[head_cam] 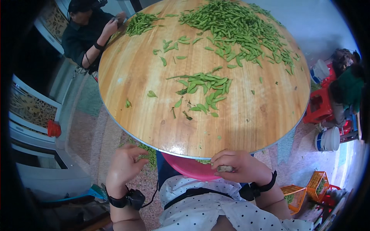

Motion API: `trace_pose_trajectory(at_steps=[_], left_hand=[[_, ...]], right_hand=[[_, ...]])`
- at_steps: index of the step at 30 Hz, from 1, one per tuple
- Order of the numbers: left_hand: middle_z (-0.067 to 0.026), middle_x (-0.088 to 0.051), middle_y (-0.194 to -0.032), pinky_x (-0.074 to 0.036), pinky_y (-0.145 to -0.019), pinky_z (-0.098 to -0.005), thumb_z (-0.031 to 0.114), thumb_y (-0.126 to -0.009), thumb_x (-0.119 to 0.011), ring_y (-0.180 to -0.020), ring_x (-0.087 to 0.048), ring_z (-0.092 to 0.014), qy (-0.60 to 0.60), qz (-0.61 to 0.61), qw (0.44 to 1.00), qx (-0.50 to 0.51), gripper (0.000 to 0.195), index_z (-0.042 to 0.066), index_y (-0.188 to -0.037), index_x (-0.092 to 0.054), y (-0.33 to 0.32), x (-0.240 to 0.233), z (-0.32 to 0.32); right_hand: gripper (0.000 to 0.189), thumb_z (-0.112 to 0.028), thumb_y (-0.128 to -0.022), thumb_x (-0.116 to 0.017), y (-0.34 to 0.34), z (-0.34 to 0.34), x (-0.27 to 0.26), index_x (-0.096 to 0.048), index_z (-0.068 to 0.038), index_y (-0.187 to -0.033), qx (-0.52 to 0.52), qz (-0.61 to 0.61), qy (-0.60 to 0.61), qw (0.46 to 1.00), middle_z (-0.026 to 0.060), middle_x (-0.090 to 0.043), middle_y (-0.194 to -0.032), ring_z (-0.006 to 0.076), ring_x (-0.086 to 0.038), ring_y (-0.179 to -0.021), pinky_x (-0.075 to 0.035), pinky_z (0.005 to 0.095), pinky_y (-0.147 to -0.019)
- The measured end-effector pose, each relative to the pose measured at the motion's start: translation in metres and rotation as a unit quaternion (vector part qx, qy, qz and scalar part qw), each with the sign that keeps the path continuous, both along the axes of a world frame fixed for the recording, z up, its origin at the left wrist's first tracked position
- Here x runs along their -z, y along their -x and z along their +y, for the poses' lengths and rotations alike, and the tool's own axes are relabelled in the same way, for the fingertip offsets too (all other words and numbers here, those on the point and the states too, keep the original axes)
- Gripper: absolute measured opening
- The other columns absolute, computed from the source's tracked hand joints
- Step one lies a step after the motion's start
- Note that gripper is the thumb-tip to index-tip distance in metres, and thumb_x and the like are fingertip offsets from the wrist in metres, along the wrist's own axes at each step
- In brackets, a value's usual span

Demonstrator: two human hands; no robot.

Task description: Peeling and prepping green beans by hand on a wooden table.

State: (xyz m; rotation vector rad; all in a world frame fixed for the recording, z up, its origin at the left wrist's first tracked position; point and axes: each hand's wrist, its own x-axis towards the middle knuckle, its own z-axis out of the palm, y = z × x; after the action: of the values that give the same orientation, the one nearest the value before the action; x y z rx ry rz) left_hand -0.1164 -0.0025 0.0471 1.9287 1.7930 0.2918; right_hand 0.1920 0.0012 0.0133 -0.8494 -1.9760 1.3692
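My left hand (125,164) hovers left of the pink plastic basin (182,167), its fingers apart and nothing seen between them. At the table's near rim, my right hand (240,166) grips a short grey-brown cylindrical object (225,168); what it is I cannot tell. The basin sits at my lap, partly under the round wooden table (179,135). Light green shelled beans (204,161) show inside it. Before me on the tabletop lies a small group of green soybean pods (208,82), with loose pods and dark leaf scraps around it.
A large heap of pods (237,29) covers the table's far right; a smaller pile (140,24) lies far left, near a seated person (83,34). Green pods or husks (151,156) litter the floor. At right are a red stool (318,105), white bucket (328,139) and orange crates (317,184).
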Motion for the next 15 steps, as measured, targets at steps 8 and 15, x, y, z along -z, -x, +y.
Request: trace_pose_trajectory(at_steps=[8,15], left_hand=[[-0.0123,-0.057,-0.079,-0.045,-0.056,-0.0312,0.006,-0.069,-0.065,-0.066,-0.057,-0.026,-0.190,-0.135,0.965,0.122,0.015,0.003,-0.084,-0.063,-0.093,0.025,0.093],[-0.0143,-0.056,-0.077,-0.044,-0.054,-0.0333,0.003,-0.072,-0.061,-0.063,-0.054,-0.029,-0.199,-0.018,0.973,0.117,0.012,0.002,-0.084,-0.058,-0.117,0.056,0.123]], right_hand=[[0.010,-0.005,-0.072,-0.066,-0.009,0.010,-0.005,-0.060,-0.002,-0.079,0.074,-0.018,0.030,0.997,0.0065,-0.059,-0.071,0.0163,-0.057,-0.065,-0.043,0.0257,-0.058],[0.013,-0.011,-0.075,-0.065,-0.026,0.016,-0.006,-0.058,-0.002,-0.082,0.120,0.001,0.056,0.991,0.0069,-0.058,-0.071,0.0161,-0.056,-0.064,-0.044,0.0274,-0.057]])
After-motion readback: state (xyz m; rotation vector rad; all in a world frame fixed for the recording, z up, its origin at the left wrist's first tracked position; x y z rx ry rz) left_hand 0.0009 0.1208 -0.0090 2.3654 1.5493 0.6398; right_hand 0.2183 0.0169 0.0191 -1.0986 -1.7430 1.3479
